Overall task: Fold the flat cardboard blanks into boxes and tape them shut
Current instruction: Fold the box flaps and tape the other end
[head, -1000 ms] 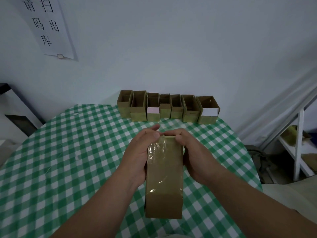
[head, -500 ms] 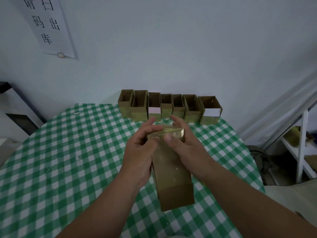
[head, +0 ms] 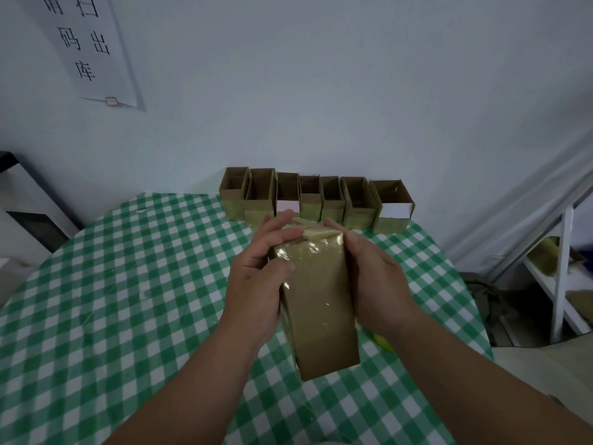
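One taped cardboard box (head: 317, 303) is held above the green checked table (head: 128, 284) between two hands: the left hand (head: 256, 284) wraps its fingers and thumb round the far end, the right hand (head: 375, 277) clasps the other side. Seven open boxes (head: 316, 200) stand in a row by the wall (two showing white panels). The wall notice (head: 90, 49) is cut off at the top, and a yellow-green thing (head: 383, 343) under the right wrist is too hidden to identify.

- Your table (head: 134, 284), under a green-and-white checked cloth, spreads below your hands.
- Beyond your hands, a row of open cardboard boxes (head: 316, 200) stands at its far edge.
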